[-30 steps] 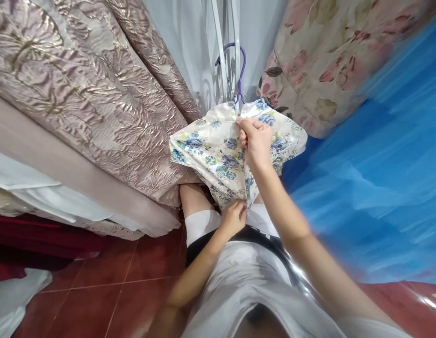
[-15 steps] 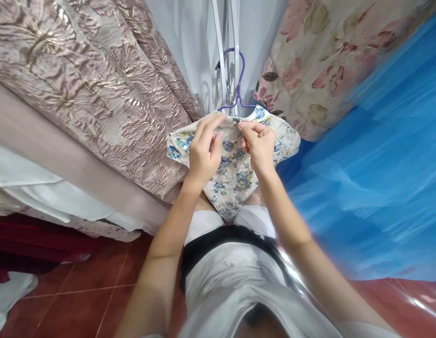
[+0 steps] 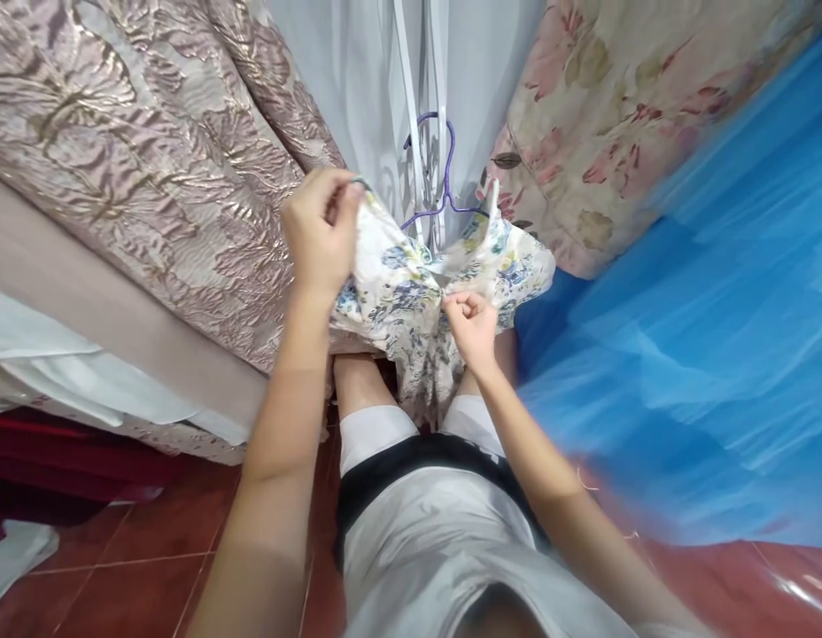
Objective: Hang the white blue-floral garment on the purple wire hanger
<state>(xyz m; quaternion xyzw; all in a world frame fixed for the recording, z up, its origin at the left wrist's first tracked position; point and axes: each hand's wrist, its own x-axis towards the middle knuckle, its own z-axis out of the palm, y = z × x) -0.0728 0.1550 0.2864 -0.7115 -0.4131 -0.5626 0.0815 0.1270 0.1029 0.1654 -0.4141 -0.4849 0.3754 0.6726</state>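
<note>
Curtains behind; floral shirt (image 3: 411,292) half on the purple hanger (image 3: 444,182): left hand (image 3: 321,232) pinches one shoulder, right hand (image 3: 473,321) grips the front, other shoulder looks seated.

There is one view, from the person's head, looking steeply down and forward along the torso. The purple hanger (image 3: 432,173) sits near the upper middle, close in at arm's reach. Below it the view runs down past the legs to the red tiled floor (image 3: 151,567). Left of the hanger hangs a brocade curtain (image 3: 151,151); right of it, blue sheeting (image 3: 703,337).
</note>
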